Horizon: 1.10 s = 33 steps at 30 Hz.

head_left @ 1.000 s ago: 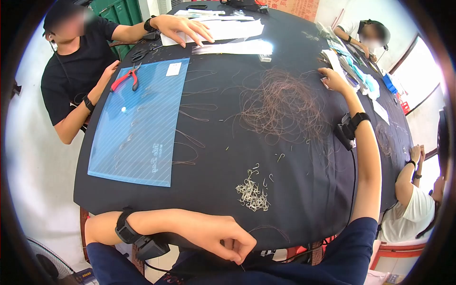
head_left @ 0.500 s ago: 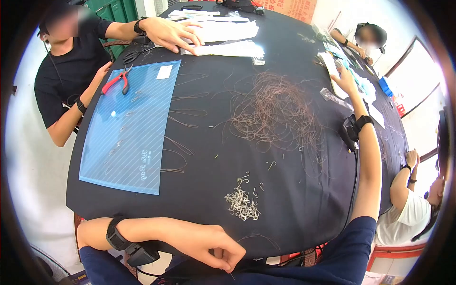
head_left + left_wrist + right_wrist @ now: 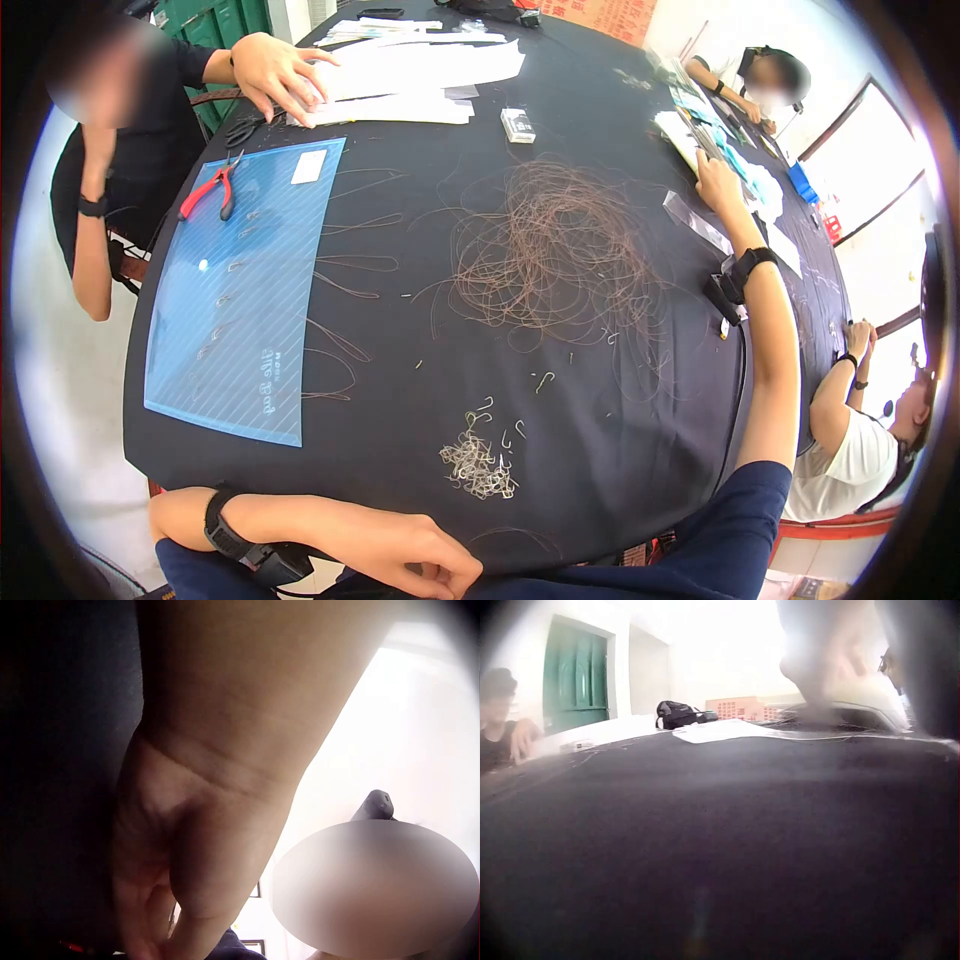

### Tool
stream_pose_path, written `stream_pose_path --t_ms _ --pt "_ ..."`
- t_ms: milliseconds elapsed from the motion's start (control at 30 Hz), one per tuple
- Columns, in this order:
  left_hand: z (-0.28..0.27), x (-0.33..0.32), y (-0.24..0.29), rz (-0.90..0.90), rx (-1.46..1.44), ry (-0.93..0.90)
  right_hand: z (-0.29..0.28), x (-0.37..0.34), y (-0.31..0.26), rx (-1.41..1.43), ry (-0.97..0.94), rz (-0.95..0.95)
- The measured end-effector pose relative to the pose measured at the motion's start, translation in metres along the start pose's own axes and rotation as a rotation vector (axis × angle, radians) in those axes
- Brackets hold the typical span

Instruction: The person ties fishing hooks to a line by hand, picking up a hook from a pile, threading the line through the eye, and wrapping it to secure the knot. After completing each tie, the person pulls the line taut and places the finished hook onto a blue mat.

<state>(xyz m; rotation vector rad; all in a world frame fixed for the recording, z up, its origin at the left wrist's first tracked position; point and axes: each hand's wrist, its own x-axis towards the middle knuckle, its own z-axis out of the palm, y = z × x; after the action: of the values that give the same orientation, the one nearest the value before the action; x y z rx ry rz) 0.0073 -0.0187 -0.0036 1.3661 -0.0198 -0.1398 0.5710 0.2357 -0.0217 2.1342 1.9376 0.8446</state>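
Note:
Low in the head view, my left hand (image 3: pixel 425 560) curls with thumb and fingertips together; a thin thread end showed below this pinch earlier, but the tips are now at the frame's edge. In the left wrist view the hand (image 3: pixel 195 847) has its fingertips cut off at the bottom. My right hand (image 3: pixel 720 185) reaches out to a pile of papers and packets (image 3: pixel 680 135), fingers touching it; their grip is partly hidden. Small metal hooks (image 3: pixel 480 465) lie heaped near the front edge. Behind them spreads a tangle of brown thread (image 3: pixel 555 245).
A blue file bag (image 3: pixel 240 320) on the left bears red-handled pliers (image 3: pixel 223 190) and looped threads. White papers (image 3: pixel 430 70) and a small box (image 3: pixel 518 125) lie farther back. A clear packet (image 3: pixel 698 222) is beside my right forearm. Other people sit around the black table.
My right hand has moved from the table beside the pile onto the pile. The head view has shifted, and my left hand appears lower, still pinched. The person across has raised a hand to the face.

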Motion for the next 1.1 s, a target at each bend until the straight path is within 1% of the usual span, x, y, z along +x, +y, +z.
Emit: stream_pose_path --t_ms 33,67,167,200,300,367,400,500,533,633,700,800,867,967,1000,1100 --pt "0.0 0.0 0.0 0.006 -0.005 0.001 0.0 0.002 0.002 -0.019 0.016 -0.035" --pt "0.0 0.0 0.0 0.002 -0.004 -0.001 -0.002 0.007 0.007 0.027 -0.001 0.02" --pt "-0.002 0.0 0.001 -0.01 -0.001 -0.002 0.038 0.025 0.062 0.364 0.173 0.111" --pt "-0.002 0.0 0.0 -0.015 -0.007 -0.002 0.033 0.021 0.069 0.438 0.317 0.115" --pt "-0.002 0.001 0.001 -0.029 -0.019 -0.004 0.028 0.018 0.102 0.376 0.431 0.188" --pt "-0.003 0.002 0.001 -0.022 -0.019 -0.004 -0.006 0.006 0.096 0.371 0.294 0.41" --pt "-0.004 0.002 0.001 -0.015 -0.019 -0.006 -0.012 0.002 0.095 0.368 0.223 0.521" --pt "-0.003 0.003 0.0 0.0 -0.035 -0.01 0.025 0.002 0.104 0.165 0.232 0.39" --pt "-0.003 0.003 0.0 0.001 -0.042 -0.009 -0.014 -0.014 0.068 0.041 0.147 0.325" --pt "-0.005 0.003 0.002 -0.009 -0.043 -0.016 -0.043 -0.015 0.032 0.142 0.017 0.196" --pt "-0.004 0.003 0.0 0.014 -0.032 -0.011 -0.065 -0.015 0.015 0.24 0.011 0.201" --pt "-0.004 0.003 0.0 0.016 -0.034 -0.008 -0.016 0.026 0.042 0.364 0.149 0.039" --pt "-0.005 0.003 0.0 0.016 -0.042 -0.007 0.003 0.045 0.05 0.448 0.244 -0.074" --pt "-0.006 0.003 0.0 0.021 -0.052 -0.011 -0.018 0.04 0.013 0.656 0.112 -0.019" --pt "-0.006 0.004 0.001 0.019 -0.052 -0.015 -0.002 0.048 0.015 0.75 0.048 0.008" --pt "-0.006 0.003 0.0 0.022 -0.054 -0.017 0.016 0.055 0.011 0.521 -0.076 -0.125"
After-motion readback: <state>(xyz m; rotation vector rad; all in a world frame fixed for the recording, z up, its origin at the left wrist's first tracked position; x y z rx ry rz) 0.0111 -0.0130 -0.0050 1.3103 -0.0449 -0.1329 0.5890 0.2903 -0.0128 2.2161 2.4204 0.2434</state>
